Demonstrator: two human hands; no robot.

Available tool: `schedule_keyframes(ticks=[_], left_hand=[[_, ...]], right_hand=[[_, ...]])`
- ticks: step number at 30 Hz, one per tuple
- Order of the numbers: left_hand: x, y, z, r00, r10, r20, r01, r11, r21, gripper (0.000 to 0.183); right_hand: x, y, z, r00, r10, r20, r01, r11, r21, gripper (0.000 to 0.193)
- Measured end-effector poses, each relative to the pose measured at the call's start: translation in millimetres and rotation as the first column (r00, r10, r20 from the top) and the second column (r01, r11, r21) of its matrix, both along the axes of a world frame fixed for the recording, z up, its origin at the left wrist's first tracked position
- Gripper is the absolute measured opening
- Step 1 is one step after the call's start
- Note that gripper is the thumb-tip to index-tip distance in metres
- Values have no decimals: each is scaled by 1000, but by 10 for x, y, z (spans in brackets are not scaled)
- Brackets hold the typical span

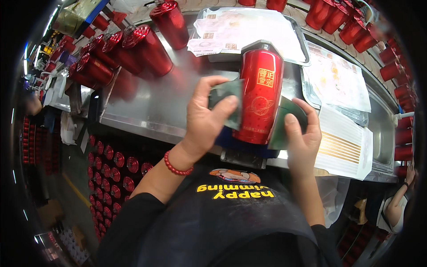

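A glossy red bottle (252, 97) with gold printed marks lies in front of me on a dark holder, its neck pointing away. My left hand (205, 111) grips a dark green flat pad (233, 116) between thumb and fingers, at the bottle's left side. On the other side, my right hand (304, 133) pinches a green flat pad (279, 124) against or very near the bottle wall. Whether each pad presses on the surface or stands just off it, I cannot tell. The bottle's underside is hidden.
Several red bottles (149, 52) stand on the metal bench (147, 100) to the left. Printed sheets (249, 31) lie on a tray behind, and a sheet with gold strips (341, 147) lies at right. More bottles ride a conveyor (297, 10). Another person's arm (397, 200) shows far right.
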State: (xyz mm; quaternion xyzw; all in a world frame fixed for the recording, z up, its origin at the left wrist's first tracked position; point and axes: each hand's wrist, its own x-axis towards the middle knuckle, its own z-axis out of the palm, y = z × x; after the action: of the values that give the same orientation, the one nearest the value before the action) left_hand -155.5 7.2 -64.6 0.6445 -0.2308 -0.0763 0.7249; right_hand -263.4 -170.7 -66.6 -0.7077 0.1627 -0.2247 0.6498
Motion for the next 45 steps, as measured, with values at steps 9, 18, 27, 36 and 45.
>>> schedule_keyframes(ticks=[9, 18, 27, 36, 45], left_hand=[[237, -223, 172, 998, -53, 23, 52, 998, 40, 30], [286, -251, -158, 997, 0, -71, -7, 995, -100, 27], [-19, -153, -71, 971, -45, 233, 40, 999, 28, 30], [128, 96, -393, 1000, 19, 5, -19, 1000, -3, 31], [468, 456, -674, 988, 36, -151, -25, 997, 73, 27]], right_hand=[[411, -57, 218, 996, 20, 88, -9, 993, -116, 30], [507, -82, -123, 996, 28, 87, -32, 999, 39, 32], [266, 162, 25, 996, 35, 81, -24, 991, -133, 31], [74, -109, 11, 945, 253, 206, 34, 551, -834, 25], [-500, -1014, 16, 992, 122, 29, -27, 437, -899, 38]])
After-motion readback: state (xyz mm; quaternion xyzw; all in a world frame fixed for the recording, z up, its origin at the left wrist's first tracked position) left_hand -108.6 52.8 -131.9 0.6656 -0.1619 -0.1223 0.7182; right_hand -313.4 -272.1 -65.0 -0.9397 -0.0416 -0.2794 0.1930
